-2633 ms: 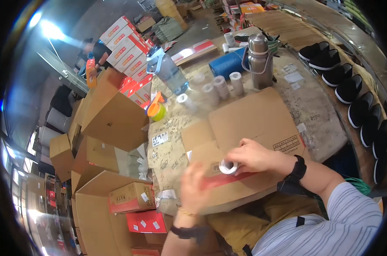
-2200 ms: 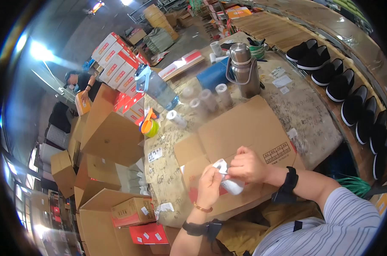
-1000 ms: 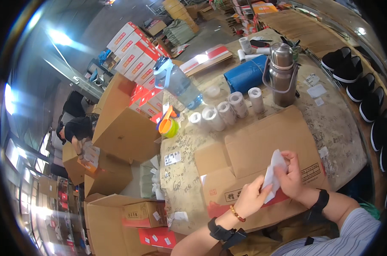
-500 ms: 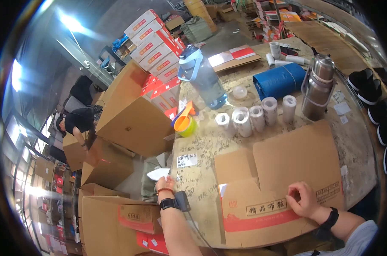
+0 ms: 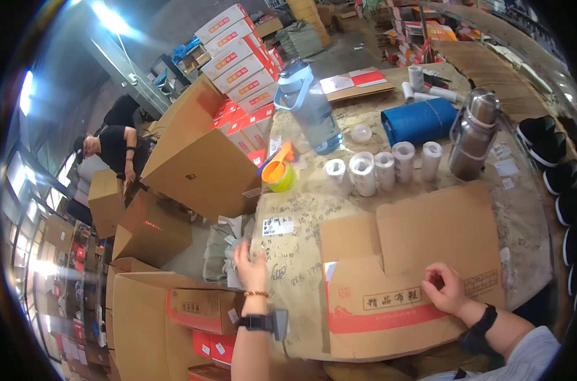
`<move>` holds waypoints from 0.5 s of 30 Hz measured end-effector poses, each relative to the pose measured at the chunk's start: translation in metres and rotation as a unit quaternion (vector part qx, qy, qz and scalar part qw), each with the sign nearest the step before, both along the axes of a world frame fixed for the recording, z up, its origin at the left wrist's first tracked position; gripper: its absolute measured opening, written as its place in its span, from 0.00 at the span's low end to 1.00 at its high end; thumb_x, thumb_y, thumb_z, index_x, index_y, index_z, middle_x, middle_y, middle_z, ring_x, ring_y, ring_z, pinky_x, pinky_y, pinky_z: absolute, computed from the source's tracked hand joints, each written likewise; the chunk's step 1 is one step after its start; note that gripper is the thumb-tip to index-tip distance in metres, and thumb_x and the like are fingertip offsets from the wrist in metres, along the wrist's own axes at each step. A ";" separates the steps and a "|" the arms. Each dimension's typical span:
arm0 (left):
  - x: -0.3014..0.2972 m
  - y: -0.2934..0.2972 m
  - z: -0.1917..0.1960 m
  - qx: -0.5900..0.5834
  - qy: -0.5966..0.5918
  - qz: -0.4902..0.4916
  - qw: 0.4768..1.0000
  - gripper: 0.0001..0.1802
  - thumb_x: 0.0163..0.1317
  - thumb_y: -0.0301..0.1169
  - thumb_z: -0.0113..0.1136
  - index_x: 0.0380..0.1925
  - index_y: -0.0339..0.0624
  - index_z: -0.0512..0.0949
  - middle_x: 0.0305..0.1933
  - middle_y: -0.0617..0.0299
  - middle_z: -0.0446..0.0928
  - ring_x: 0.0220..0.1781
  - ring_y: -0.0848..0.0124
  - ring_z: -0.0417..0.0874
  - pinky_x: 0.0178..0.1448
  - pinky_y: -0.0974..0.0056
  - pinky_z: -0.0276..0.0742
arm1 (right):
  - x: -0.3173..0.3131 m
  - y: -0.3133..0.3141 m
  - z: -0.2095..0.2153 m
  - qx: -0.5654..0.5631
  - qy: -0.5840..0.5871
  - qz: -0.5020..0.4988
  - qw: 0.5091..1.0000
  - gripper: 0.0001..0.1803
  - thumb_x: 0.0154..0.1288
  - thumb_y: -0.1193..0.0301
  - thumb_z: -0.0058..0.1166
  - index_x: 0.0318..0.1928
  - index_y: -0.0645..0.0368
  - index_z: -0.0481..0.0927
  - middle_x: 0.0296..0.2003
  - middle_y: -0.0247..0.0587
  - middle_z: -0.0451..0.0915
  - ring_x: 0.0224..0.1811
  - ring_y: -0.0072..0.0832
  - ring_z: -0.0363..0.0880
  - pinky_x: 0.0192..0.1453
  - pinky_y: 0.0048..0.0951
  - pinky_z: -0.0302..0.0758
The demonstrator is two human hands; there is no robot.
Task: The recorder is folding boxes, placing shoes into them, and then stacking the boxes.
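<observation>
Writing first. Along flat carton (image 5: 438, 222), laid on table (image 5: 307, 202) before the body: bold dark characters (image 5: 389, 300) in a boxed line, end hidden by right hand (image 5: 446, 289); red band (image 5: 371, 322) beneath, with faint lettering; small red mark (image 5: 344, 291) at left; printed grid (image 5: 482, 281) toward right. On tabletop: black handwritten scribbles and white label (image 5: 278, 227), dark script on it. In open box (image 5: 136, 317), left: smaller carton (image 5: 203, 320), similar dark characters. Farther back: stacked white boxes (image 5: 234, 62), orange-red printed panels.

Right hand over the flat carton's printed side, fingers curled toward thumb; cannot tell if touching or just above. Left hand (image 5: 251, 270) near table's left edge, beside grey-green sacks (image 5: 216, 254), fingers apart, loosely unfolded.

Against half a second ago: white slip gone from left hand, fingers loosened. Right hand in much the same place. Co-worker (image 5: 115, 147) at far left, then bent low over boxes, now more upright. Paper rolls (image 5: 363, 174) in same row of five, beyond flat carton
</observation>
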State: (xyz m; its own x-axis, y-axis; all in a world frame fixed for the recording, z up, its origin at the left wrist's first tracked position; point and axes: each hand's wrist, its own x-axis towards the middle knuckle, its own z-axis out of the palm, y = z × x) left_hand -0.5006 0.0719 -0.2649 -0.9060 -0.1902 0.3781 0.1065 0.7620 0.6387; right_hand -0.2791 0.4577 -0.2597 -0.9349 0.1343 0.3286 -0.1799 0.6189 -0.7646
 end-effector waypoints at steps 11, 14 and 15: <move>0.254 0.069 0.027 -0.029 -0.110 -0.247 0.962 0.35 0.52 0.29 0.64 0.61 0.39 0.64 0.62 0.45 0.65 0.66 0.54 0.64 0.67 0.56 0.61 | 0.103 0.107 0.022 0.111 -0.021 -0.093 0.989 0.28 0.55 0.65 0.62 0.55 0.58 0.69 0.47 0.46 0.73 0.51 0.37 0.72 0.54 0.34 0.69; 0.271 0.082 0.007 0.275 -0.210 -0.247 0.905 0.38 0.55 0.23 0.59 0.65 0.28 0.55 0.67 0.46 0.60 0.65 0.63 0.65 0.67 0.62 0.60 | 0.142 0.091 0.008 0.115 -0.120 -0.175 0.970 0.40 0.46 0.55 0.68 0.59 0.57 0.68 0.59 0.59 0.63 0.62 0.51 0.62 0.63 0.43 0.63; 0.269 0.083 -0.002 0.275 -0.198 -0.219 0.915 0.37 0.57 0.22 0.58 0.65 0.26 0.53 0.66 0.48 0.61 0.64 0.65 0.65 0.66 0.64 0.61 | 0.149 0.087 0.005 0.116 -0.117 -0.115 0.980 0.49 0.39 0.50 0.71 0.62 0.55 0.66 0.65 0.64 0.52 0.69 0.54 0.52 0.68 0.45 0.57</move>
State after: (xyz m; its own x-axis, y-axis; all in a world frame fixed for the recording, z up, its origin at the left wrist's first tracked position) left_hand -0.2321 0.1546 -0.2668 -0.9861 0.1613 -0.0398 0.0024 0.2531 0.9674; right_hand -0.1305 0.5450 -0.2550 -0.9424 0.2967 0.1545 0.1483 0.7845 -0.6021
